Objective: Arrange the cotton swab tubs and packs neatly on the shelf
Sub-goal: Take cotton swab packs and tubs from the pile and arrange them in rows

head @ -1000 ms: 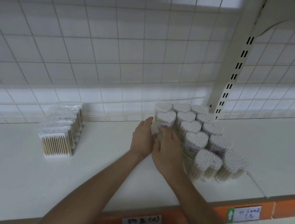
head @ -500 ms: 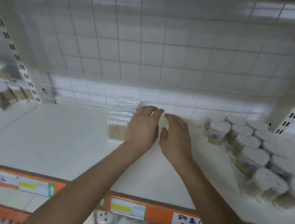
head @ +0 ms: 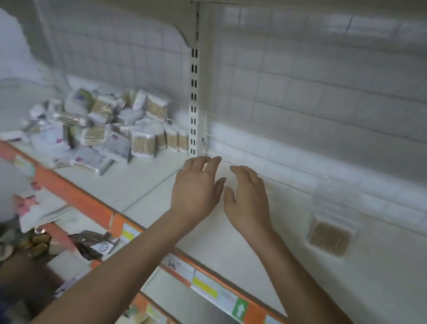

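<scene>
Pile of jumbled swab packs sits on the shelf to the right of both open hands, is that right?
No. The head view shows the pile on the shelf to the left of the left hand and right hand, not to their right. Both hands are open.

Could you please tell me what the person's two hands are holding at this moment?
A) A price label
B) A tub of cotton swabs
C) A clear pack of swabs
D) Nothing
D: the left hand and the right hand hover over the bare shelf with fingers relaxed and empty, and the jumbled pile of packs lies apart to their left.
</scene>
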`<move>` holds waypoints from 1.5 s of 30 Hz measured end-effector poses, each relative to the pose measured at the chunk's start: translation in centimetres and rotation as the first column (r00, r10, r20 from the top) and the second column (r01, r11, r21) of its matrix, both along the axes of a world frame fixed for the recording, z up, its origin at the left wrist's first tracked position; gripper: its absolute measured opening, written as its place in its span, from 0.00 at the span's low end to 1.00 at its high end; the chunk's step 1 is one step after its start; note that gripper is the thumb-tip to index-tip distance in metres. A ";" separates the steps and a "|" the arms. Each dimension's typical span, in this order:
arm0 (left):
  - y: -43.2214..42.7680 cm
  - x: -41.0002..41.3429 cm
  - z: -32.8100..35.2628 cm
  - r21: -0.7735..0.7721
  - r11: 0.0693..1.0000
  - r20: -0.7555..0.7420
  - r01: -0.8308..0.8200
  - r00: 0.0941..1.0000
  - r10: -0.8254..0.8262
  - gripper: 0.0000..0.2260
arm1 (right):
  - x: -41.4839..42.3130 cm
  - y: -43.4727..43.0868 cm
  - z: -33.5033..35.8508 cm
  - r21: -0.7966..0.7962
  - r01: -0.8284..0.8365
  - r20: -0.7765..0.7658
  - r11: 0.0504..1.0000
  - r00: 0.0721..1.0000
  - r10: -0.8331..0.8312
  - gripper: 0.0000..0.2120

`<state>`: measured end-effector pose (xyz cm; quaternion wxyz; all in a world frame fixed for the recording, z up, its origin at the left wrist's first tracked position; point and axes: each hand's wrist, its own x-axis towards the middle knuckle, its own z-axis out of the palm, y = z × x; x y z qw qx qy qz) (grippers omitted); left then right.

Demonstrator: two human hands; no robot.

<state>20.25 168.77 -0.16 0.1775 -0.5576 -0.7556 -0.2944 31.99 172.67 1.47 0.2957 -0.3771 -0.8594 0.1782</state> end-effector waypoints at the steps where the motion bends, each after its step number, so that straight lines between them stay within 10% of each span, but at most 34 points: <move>1: -0.4 -2.0 -0.2 -0.021 0.999 0.017 -0.027 0.999 0.028 0.21 | -2.1 -0.1 -0.3 -0.011 -0.015 0.004 1.000 1.000 0.015 0.22; 24: 4.4 -24.3 -1.8 -0.376 0.904 0.159 -0.205 0.947 0.281 0.28 | -28.8 6.9 -2.1 -0.058 -0.208 0.192 0.976 0.957 0.216 0.36; 37: 3.9 -24.4 -3.8 0.001 0.995 0.406 -0.097 0.910 0.089 0.19 | -29.3 8.1 -3.6 0.247 0.029 0.152 0.968 0.986 -0.068 0.17; 45: 2.1 -23.4 -2.6 0.134 0.989 0.595 -0.058 0.803 -0.033 0.19 | -28.2 6.6 -3.0 0.027 0.028 -0.079 0.999 0.997 -0.025 0.22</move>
